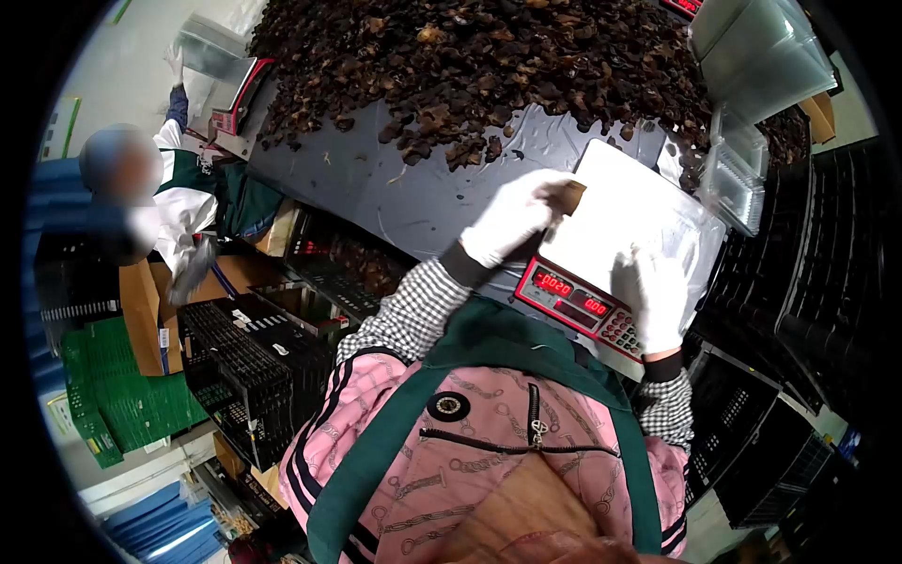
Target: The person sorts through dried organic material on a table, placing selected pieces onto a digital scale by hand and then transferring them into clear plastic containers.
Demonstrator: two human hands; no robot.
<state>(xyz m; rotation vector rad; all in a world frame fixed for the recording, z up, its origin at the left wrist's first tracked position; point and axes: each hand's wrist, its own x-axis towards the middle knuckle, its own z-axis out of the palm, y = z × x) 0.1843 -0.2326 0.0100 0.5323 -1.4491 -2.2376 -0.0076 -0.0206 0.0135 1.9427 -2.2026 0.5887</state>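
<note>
My left hand [512, 218], in a white glove, pinches a small brown dried piece [571, 197] at the left edge of a scale's pale weighing plate [611, 197]. My right hand [660, 296], also gloved in white, is over the right front part of the scale, its fingers extended and slightly blurred. Nothing shows between those fingers. The scale's red front panel [575, 299] faces me with lit red digits and a keypad. Clear plastic or a glossy edge [705, 254] shows beside my right hand; I cannot tell which.
A large heap of dark brown dried pieces [489, 66] covers the back of the dark table [357, 174]. Clear plastic boxes [738, 169] are stacked at the right. Black crates [249, 367] stand at the left. A co-worker [183, 207] is at the left beside another scale [230, 113].
</note>
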